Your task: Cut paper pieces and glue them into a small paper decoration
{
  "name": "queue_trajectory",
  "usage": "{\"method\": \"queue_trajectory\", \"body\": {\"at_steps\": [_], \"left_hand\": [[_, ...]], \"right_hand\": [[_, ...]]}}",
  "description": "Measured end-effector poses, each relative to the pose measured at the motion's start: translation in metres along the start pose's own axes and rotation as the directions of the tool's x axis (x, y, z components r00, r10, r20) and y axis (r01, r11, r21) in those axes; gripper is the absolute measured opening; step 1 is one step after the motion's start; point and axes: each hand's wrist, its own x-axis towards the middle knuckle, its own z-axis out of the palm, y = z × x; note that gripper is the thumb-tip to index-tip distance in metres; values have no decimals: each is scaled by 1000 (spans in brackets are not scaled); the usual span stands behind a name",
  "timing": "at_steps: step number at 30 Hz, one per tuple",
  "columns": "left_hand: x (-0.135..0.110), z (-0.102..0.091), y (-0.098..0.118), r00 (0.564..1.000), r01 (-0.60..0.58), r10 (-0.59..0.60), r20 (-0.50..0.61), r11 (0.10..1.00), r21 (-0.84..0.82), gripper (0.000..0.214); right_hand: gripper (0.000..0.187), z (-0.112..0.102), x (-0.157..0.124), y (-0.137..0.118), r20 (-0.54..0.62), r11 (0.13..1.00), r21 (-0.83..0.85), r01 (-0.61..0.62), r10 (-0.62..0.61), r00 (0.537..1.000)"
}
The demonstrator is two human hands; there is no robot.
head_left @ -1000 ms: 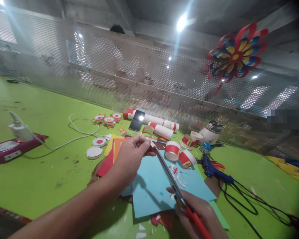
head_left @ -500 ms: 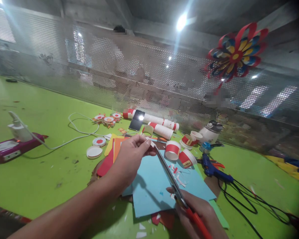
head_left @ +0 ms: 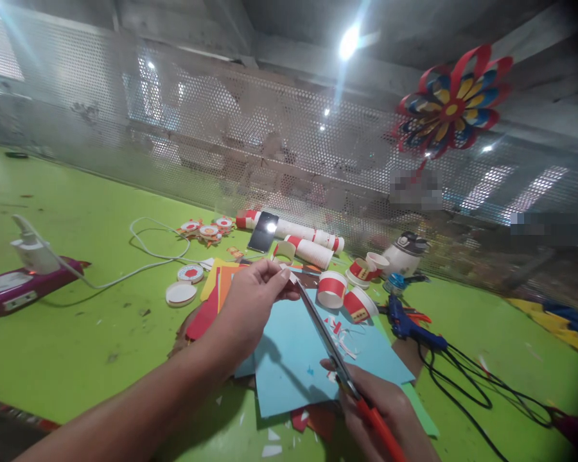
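My left hand [head_left: 250,308] is closed in a pinch on a small paper piece [head_left: 291,278], too small to name further. It is held right at the blade tips of the scissors [head_left: 325,337]. My right hand [head_left: 385,414] grips the scissors' red handles low at the right. Under both hands lies a light blue paper sheet [head_left: 289,359] on a stack of red, orange and yellow sheets [head_left: 216,289], with paper scraps on it.
Red-and-white paper cups [head_left: 331,289] and stacked cup rolls [head_left: 308,247] lie behind the sheets, beside a phone [head_left: 263,232]. A blue glue gun [head_left: 407,324] with black cables lies to the right. A purple device [head_left: 14,289] with a white cable sits left. A perforated metal screen [head_left: 221,141] holds a paper pinwheel [head_left: 450,109].
Almost nothing has changed. Both hands hold the same pose with the scissors at the paper piece; the view has shifted slightly.
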Motion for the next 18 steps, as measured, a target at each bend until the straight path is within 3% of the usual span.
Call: {"method": "queue_trajectory", "body": {"at_steps": [18], "left_hand": [[2, -1, -1, 1000, -1, 1, 10, 1000, 15, 12]], "right_hand": [[27, 0, -1, 2, -11, 1000, 2, 7, -7, 1000]]}}
